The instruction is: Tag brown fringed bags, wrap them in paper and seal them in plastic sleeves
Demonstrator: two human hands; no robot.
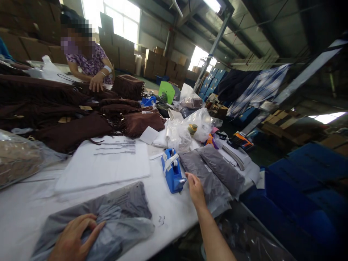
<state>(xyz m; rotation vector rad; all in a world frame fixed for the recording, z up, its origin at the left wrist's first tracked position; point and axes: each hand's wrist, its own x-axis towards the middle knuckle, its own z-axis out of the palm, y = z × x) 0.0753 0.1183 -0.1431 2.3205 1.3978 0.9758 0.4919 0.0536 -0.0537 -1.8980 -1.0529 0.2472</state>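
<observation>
Right up close, the left hand (73,237) is spread flat on a grey plastic mailer bag (108,217), pressing down, not gripping, with the bag lying at the near edge of the white table (174,217). Well apart from it, the right hand (195,189) is open and reaching in just beside a blue tape dispenser (172,170), its fingertips right by two more grey mailer bags (214,170). There's a strip of bare white tabletop between the hands! The near edge drops away to blue plastic crates (299,188) on the right. Blocking the way ahead: a white sheet (103,166), a heap of clear plastic wrap (176,132) and piles of brown fringed suede bags (73,130). Across the table, a co-worker's hand (96,82) rests on those brown bags, in front of stacked cardboard cartons (119,54).
</observation>
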